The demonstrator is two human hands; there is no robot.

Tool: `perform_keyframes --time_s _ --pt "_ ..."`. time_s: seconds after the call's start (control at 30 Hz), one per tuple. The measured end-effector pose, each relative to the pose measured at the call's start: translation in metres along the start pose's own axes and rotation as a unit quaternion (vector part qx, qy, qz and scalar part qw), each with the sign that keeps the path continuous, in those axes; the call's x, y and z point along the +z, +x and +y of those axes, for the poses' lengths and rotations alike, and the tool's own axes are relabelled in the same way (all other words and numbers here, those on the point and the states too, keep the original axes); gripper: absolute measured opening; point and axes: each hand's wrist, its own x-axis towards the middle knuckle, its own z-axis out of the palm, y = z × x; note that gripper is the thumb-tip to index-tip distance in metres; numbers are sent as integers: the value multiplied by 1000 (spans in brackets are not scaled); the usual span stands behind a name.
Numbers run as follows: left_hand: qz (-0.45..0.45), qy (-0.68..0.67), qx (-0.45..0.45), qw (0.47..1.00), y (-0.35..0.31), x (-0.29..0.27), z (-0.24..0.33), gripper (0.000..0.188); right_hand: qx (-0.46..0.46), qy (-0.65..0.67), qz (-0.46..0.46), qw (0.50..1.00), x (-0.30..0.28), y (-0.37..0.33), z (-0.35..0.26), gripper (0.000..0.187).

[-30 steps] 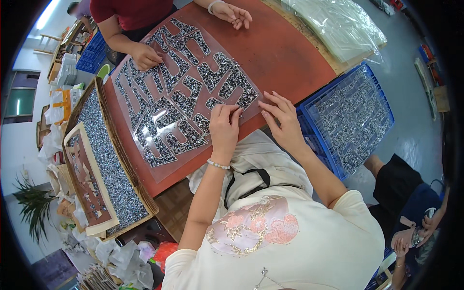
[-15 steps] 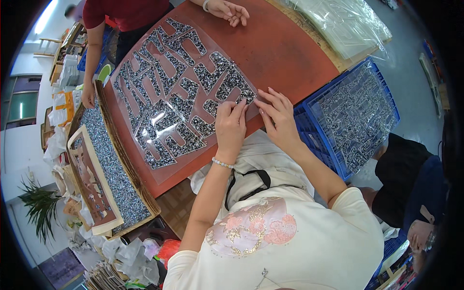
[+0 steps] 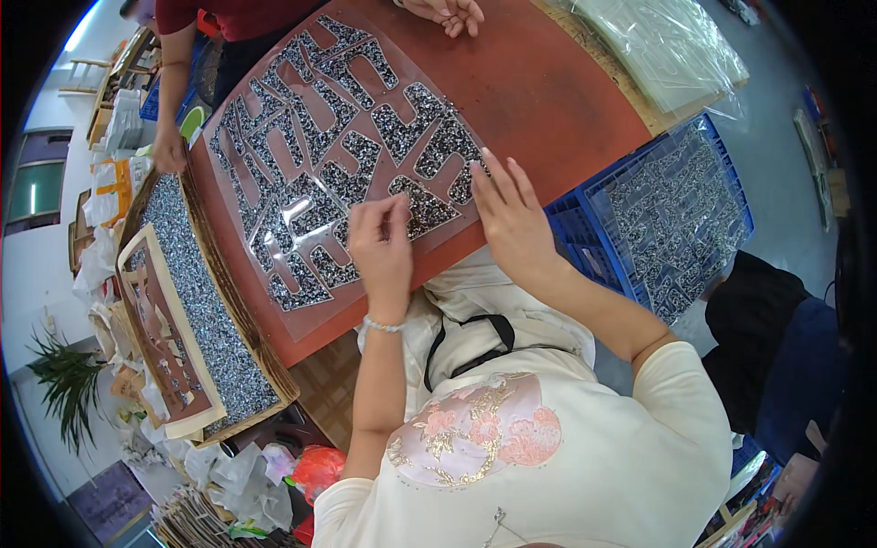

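Observation:
Across the red table top [image 3: 548,100] lies a clear plastic sheet [image 3: 376,111] carrying dark, glittering patches of small bead-like pieces, many of them U-shaped or angled. Over the near edge of the sheet hovers my left hand [image 3: 379,251], fingers curled and pinched together; whatever may be between them is too small to make out. My right hand [image 3: 516,224] has its fingers stretched out, the fingertips at the sheet's right corner beside a glitter patch [image 3: 461,187]. Nothing shows in its grasp.
Left of the table, a long box [image 3: 239,315] holds loose glittering bits, a cut-out frame [image 3: 196,365] lying in it. A co-worker's hand [image 3: 170,151] is by the box, another [image 3: 452,14] over the table. Right: a blue crate [image 3: 571,233] bearing patterned sheets, and clear plastic sheets [image 3: 658,50].
My left hand has moved left, away from the right corner of the sheet. My right hand has shifted slightly left and its fingers point farther forward.

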Motion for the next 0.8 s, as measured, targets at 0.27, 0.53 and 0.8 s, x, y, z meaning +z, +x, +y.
perform_keyframes --time_s 0.27,0.53,0.8 --pt "202 252 -87 942 -44 -192 -92 16 -47 181 -51 981 -1 27 29 29" --pt "98 427 -275 856 -135 -309 -156 26 114 406 17 906 21 7 16 36" --pt "201 407 -219 864 -157 -318 -164 19 -116 -88 -16 989 11 23 -42 34"
